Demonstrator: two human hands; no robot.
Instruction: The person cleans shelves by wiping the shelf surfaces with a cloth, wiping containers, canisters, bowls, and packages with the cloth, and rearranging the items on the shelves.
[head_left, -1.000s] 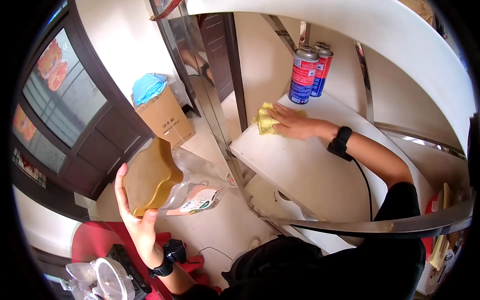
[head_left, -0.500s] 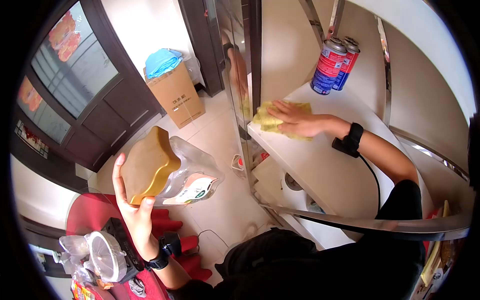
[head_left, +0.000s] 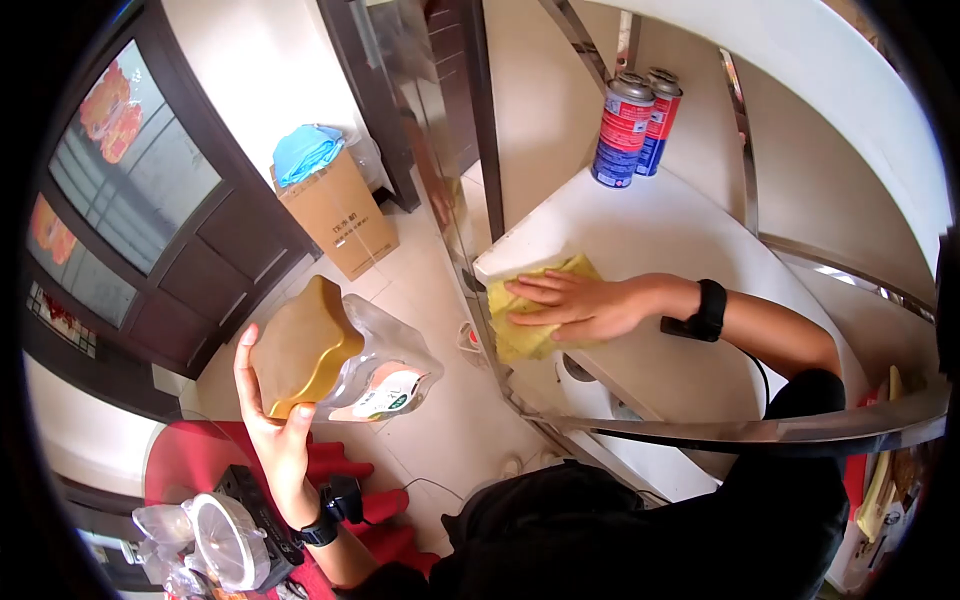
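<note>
My left hand [head_left: 275, 430] grips a clear plastic jar [head_left: 395, 355] by its wide gold lid [head_left: 305, 350]. The jar lies tilted on its side in the air, with a white and pink label facing up. My right hand [head_left: 580, 305] holds a yellow cleaning cloth [head_left: 520, 340] against the edge of a white shelf [head_left: 660, 235], fingers spread over it. Part of the cloth hangs over the shelf's edge. Behind that hand, two red and blue gas canisters [head_left: 622, 135] stand upright at the back of the shelf.
A curved metal rail [head_left: 760, 432] crosses in front of the shelf, below my right arm. Lower shelf items [head_left: 580, 368] show under it. At left are a cardboard box [head_left: 345, 220] with a blue bag on top and a red-covered table [head_left: 190, 450] bearing a white container [head_left: 228, 540].
My right hand and the cloth have moved toward me along the shelf, over its front edge. The left hand keeps hold of the jar. The view has shifted slightly.
</note>
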